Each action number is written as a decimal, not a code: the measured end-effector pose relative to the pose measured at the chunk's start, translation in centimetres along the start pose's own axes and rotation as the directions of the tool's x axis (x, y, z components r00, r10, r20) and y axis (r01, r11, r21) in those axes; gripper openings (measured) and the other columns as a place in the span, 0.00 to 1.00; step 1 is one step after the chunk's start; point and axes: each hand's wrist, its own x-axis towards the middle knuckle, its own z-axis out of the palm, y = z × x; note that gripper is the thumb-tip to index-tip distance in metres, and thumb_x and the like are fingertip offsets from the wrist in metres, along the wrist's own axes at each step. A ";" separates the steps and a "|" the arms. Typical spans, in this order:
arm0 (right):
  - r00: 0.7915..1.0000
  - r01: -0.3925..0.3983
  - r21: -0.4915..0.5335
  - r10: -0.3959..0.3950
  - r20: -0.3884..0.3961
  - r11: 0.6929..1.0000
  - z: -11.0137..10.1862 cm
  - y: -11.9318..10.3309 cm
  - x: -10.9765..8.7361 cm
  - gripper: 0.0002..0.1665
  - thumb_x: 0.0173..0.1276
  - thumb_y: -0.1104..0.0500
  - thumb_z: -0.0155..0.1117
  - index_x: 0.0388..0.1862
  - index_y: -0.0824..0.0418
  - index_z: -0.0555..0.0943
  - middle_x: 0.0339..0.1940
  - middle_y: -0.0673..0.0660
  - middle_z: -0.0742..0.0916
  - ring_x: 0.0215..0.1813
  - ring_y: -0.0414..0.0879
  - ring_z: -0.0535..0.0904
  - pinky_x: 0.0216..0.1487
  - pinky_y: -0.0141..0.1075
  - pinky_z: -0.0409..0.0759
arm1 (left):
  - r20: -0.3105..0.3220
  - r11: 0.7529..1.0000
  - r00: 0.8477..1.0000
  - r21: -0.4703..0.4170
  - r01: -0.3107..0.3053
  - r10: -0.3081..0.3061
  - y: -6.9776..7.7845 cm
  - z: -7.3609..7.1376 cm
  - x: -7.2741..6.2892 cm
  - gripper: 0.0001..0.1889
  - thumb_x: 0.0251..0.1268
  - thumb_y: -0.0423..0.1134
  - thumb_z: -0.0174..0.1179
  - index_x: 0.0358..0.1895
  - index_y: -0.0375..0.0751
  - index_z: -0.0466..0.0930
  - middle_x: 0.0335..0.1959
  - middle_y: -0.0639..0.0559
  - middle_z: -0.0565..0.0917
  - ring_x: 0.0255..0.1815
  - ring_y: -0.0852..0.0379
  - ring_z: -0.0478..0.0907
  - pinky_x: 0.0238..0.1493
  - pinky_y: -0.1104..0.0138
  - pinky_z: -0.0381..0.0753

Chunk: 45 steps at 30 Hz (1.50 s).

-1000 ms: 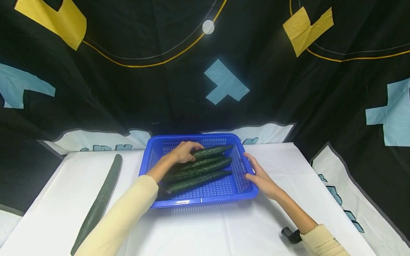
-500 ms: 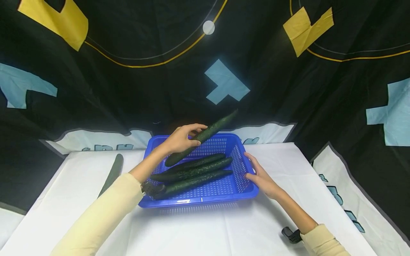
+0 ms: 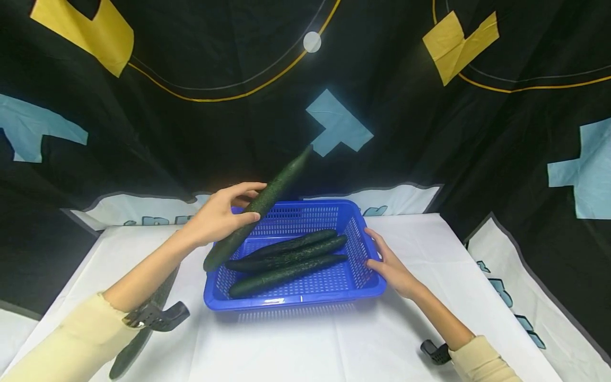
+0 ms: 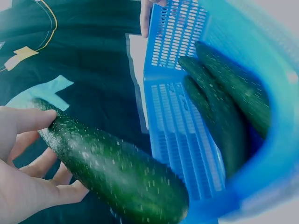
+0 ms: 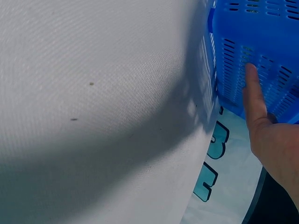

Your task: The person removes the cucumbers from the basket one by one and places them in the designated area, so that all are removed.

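Observation:
My left hand grips a dark green cucumber between thumb and fingers. Held above the basket's left end, that cucumber slants, its far end raised to the right; the left wrist view shows its blunt near end up close. Below, the blue perforated basket contains three cucumbers lying side by side. My right hand rests against the basket's right side with thumb and fingers spread. One straight digit lies on the outer wall in the right wrist view.
Another long cucumber lies on the white-covered table at left, partly hidden beneath my left forearm. Black wrist mounts sit on both wrists. Behind the table hangs a dark cloth with yellow and blue shapes.
My left hand has lifted the cucumber out of the basket and carried it up and left, tilting it more steeply. The right hand stays at the basket's right side.

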 end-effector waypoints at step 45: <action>1.000 0.022 0.009 -0.022 -0.014 1.000 0.2 -0.2 0.0 0.50 0.66 0.70 0.52 0.83 0.53 0.45 0.78 0.72 0.55 0.74 0.71 0.56 0.66 0.62 0.65 | 0.072 0.807 0.821 -0.154 0.571 -0.567 -20.1 -6.3 -17.6 0.40 0.72 0.39 0.60 0.74 0.23 0.45 0.63 0.14 0.55 0.45 0.41 0.82 0.42 0.48 0.84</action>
